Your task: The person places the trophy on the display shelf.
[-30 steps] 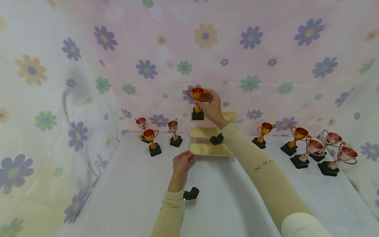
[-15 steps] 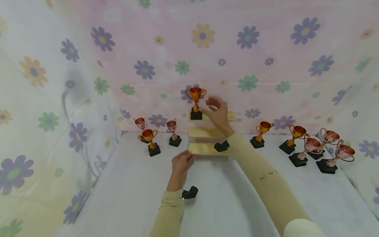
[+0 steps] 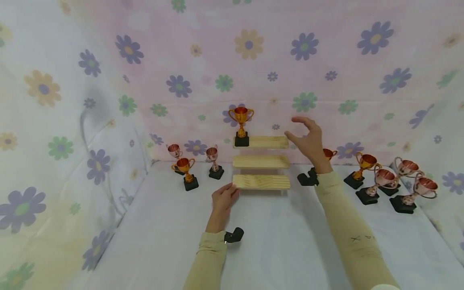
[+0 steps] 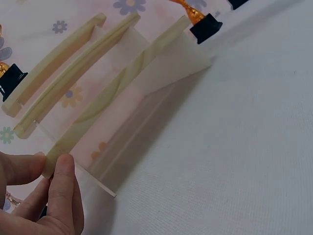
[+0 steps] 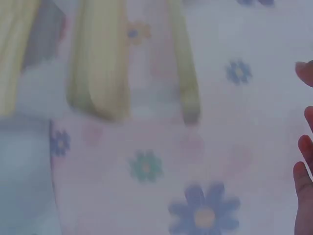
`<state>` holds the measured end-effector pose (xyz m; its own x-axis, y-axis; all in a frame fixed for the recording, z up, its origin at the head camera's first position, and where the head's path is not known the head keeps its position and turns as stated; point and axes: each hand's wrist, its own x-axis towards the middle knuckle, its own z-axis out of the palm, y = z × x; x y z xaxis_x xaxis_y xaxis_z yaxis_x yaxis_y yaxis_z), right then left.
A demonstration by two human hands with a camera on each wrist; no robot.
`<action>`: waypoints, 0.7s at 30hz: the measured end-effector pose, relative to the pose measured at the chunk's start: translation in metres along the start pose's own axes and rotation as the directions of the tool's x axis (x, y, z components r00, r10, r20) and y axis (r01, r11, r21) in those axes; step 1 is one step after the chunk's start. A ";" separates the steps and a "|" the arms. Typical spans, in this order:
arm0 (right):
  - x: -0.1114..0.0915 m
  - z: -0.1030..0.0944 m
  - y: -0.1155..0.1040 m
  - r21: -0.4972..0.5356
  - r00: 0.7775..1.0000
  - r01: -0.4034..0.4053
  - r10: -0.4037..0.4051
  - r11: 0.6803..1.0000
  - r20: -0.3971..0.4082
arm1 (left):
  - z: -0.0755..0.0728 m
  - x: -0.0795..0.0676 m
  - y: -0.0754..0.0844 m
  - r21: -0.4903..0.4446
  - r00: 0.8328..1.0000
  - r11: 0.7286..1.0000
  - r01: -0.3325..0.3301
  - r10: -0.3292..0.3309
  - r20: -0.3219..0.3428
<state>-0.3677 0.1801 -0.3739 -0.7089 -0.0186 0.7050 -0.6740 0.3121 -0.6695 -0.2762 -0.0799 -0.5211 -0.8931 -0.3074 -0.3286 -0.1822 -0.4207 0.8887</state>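
A three-tier wooden stand [image 3: 262, 162] with pale boards stands against the back cloth. On the left end of its top board a gold trophy cup [image 3: 241, 117] stands upright on a black base. My left hand [image 3: 222, 201] pinches the left end of the lowest board [image 4: 117, 93] between thumb and fingers, as the left wrist view shows. To the right of the stand, my right hand [image 3: 308, 139] is in the air, thumb and fingers spread, holding nothing. It partly covers another gold trophy [image 3: 329, 154] behind it. The right wrist view is blurred, with only fingertips [image 5: 305, 147] at its edge.
Left of the stand are a gold trophy [image 3: 184, 166] and two rose-coloured trophies, one being this pink cup [image 3: 212, 154]. On the right, a gold trophy [image 3: 367, 162] stands close to several rose-coloured ones [image 3: 385, 178]. Flowered cloth [image 3: 203, 40] rises behind the white tabletop [image 3: 275, 241].
My right hand has let go of the gold trophy on the top board and moved away to the right. The left hand stays at the lowest board.
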 end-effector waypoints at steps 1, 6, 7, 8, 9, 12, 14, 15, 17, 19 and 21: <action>-0.001 -0.008 0.001 -0.019 1.000 0.001 -0.001 1.000 -0.013 | 0.000 0.000 0.000 0.002 1.000 1.000 -0.001 0.001 0.000; -0.018 -0.043 0.024 -0.080 0.990 -0.099 0.090 0.992 -0.108 | -0.001 -0.001 0.001 0.001 1.000 1.000 -0.006 0.006 -0.004; -0.023 -0.049 0.031 -0.096 0.984 -0.134 0.122 0.986 -0.127 | -0.001 -0.001 0.001 -0.002 1.000 1.000 -0.009 0.009 -0.003; -0.029 -0.054 0.039 -0.100 0.976 -0.181 0.166 0.978 -0.140 | -0.001 -0.001 0.001 -0.006 1.000 1.000 -0.011 0.011 -0.004; -0.036 -0.059 0.047 -0.108 0.967 -0.223 0.205 0.969 -0.153 | -0.001 -0.002 0.000 -0.011 1.000 1.000 -0.016 0.016 -0.003; -0.057 -0.070 0.061 -0.128 0.934 -0.340 0.318 0.932 -0.162 | 0.000 -0.002 -0.001 -0.013 1.000 1.000 -0.025 0.025 0.000; -0.070 -0.075 0.068 -0.188 0.921 -0.387 0.366 0.903 -0.136 | -0.001 -0.002 -0.002 -0.012 1.000 1.000 -0.022 0.022 -0.002; -0.076 -0.077 0.072 -0.220 0.916 -0.401 0.384 0.889 -0.118 | -0.001 -0.002 -0.002 -0.009 1.000 1.000 -0.022 0.022 -0.003; -0.085 -0.080 0.078 -0.272 0.903 -0.426 0.423 0.863 -0.074 | -0.001 -0.001 -0.002 -0.007 1.000 1.000 -0.017 0.017 -0.003; -0.093 -0.083 0.083 -0.299 0.886 -0.450 0.463 0.841 -0.030 | -0.001 -0.001 -0.002 -0.003 1.000 1.000 -0.007 0.007 -0.005; -0.098 -0.082 0.088 -0.251 0.858 -0.496 0.514 0.831 0.006 | -0.002 -0.001 -0.002 0.000 1.000 1.000 -0.009 0.009 -0.004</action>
<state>-0.3401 0.2876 -0.4826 -0.9558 0.1387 0.2592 -0.1563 0.5072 -0.8475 -0.2738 -0.0803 -0.5231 -0.8932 -0.3140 -0.3220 -0.1744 -0.4181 0.8915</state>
